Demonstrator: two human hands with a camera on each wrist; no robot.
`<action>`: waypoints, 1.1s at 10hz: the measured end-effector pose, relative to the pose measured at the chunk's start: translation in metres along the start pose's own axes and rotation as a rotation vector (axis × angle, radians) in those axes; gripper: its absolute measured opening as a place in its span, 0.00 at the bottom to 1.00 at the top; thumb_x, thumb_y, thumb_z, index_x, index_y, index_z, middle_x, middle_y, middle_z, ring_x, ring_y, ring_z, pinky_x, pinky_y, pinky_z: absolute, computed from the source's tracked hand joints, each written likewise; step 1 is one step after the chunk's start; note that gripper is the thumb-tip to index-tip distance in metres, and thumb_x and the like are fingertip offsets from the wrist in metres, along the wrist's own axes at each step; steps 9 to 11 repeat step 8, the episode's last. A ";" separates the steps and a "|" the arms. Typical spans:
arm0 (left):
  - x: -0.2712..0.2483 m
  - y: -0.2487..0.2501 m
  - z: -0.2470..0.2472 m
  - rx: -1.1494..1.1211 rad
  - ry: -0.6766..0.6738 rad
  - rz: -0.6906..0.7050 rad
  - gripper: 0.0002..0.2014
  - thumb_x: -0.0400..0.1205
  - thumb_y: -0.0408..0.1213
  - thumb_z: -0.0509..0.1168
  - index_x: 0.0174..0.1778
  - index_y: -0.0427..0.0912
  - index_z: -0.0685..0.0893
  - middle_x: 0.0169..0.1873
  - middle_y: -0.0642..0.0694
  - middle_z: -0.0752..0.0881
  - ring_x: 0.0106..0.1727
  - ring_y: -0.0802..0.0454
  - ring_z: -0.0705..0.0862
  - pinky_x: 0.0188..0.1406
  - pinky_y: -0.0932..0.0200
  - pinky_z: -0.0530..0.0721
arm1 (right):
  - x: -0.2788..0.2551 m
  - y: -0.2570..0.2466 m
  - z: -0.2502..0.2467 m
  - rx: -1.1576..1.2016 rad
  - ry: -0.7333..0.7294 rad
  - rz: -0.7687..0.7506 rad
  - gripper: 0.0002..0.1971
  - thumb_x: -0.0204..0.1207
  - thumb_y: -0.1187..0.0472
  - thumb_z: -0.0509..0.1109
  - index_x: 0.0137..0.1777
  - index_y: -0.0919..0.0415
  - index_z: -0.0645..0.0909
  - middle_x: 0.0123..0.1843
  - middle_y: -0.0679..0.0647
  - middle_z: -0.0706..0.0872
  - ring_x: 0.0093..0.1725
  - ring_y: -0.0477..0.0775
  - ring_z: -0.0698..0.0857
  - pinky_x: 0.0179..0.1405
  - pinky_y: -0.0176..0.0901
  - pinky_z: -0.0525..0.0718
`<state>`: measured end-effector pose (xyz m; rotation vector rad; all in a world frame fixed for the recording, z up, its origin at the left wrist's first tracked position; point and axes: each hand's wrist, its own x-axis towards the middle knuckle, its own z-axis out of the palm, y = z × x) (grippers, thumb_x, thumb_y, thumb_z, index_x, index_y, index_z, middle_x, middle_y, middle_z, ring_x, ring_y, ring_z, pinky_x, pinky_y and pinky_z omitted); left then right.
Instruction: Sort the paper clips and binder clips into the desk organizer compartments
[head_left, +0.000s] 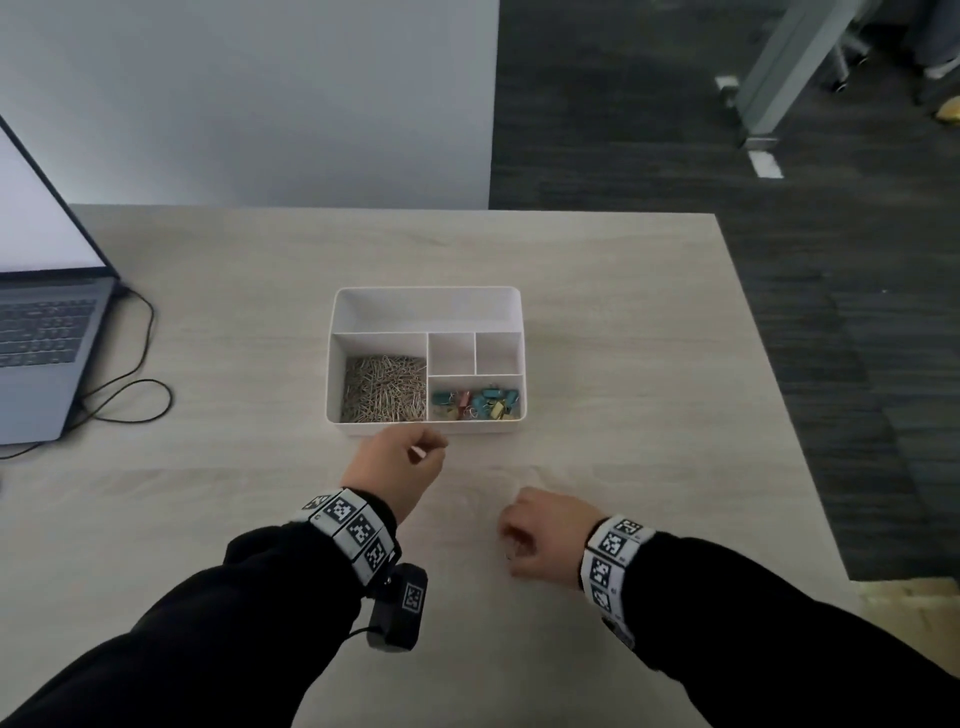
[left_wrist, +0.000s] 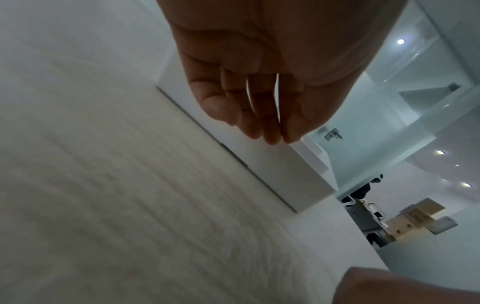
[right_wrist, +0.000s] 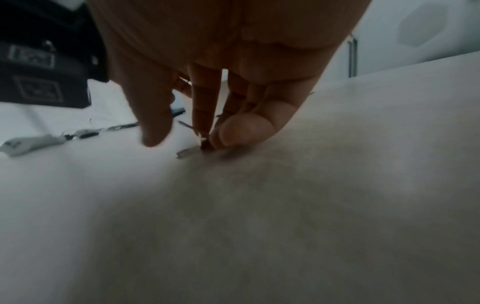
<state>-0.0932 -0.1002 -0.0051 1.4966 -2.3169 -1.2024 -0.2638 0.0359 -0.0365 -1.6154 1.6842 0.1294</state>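
Note:
A white desk organizer (head_left: 431, 427) stands mid-table. Its front left compartment holds a heap of silver paper clips (head_left: 384, 387); the front right one holds coloured binder clips (head_left: 475, 404). My left hand (head_left: 431, 449) hovers just before the organizer's front wall (left_wrist: 272, 168), fingers (left_wrist: 270, 127) hanging loosely with nothing seen in them. My right hand (head_left: 511, 545) is nearer to me, knuckles up and fingers curled down onto the table. In the right wrist view its fingertips (right_wrist: 223, 137) pinch one small silver paper clip (right_wrist: 188, 152) against the tabletop, with the thumb standing apart.
An open laptop (head_left: 41, 338) with a black cable (head_left: 140, 374) occupies the left side of the table. The organizer's long back compartment (head_left: 426, 312) and two small middle ones (head_left: 451, 353) look empty. The table's right edge (head_left: 779, 395) drops to dark floor.

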 end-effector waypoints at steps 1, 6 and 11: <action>-0.014 -0.013 0.001 -0.015 -0.008 -0.055 0.05 0.79 0.38 0.70 0.45 0.54 0.88 0.40 0.59 0.87 0.40 0.65 0.83 0.38 0.73 0.76 | 0.001 0.000 0.008 0.039 0.067 -0.001 0.10 0.76 0.53 0.68 0.54 0.55 0.83 0.53 0.56 0.83 0.53 0.61 0.84 0.55 0.49 0.82; -0.063 -0.003 -0.047 -0.097 0.101 -0.060 0.04 0.78 0.40 0.70 0.44 0.53 0.90 0.36 0.59 0.88 0.36 0.63 0.84 0.38 0.72 0.77 | 0.010 -0.053 -0.086 0.630 0.601 0.068 0.08 0.78 0.57 0.71 0.56 0.47 0.83 0.45 0.43 0.87 0.39 0.48 0.89 0.36 0.44 0.89; -0.073 0.007 -0.073 -0.149 0.124 0.001 0.04 0.79 0.41 0.70 0.43 0.55 0.89 0.32 0.61 0.86 0.31 0.67 0.82 0.34 0.72 0.77 | -0.013 -0.068 -0.085 0.603 0.653 0.096 0.05 0.77 0.54 0.72 0.40 0.44 0.84 0.40 0.46 0.90 0.38 0.52 0.90 0.38 0.49 0.89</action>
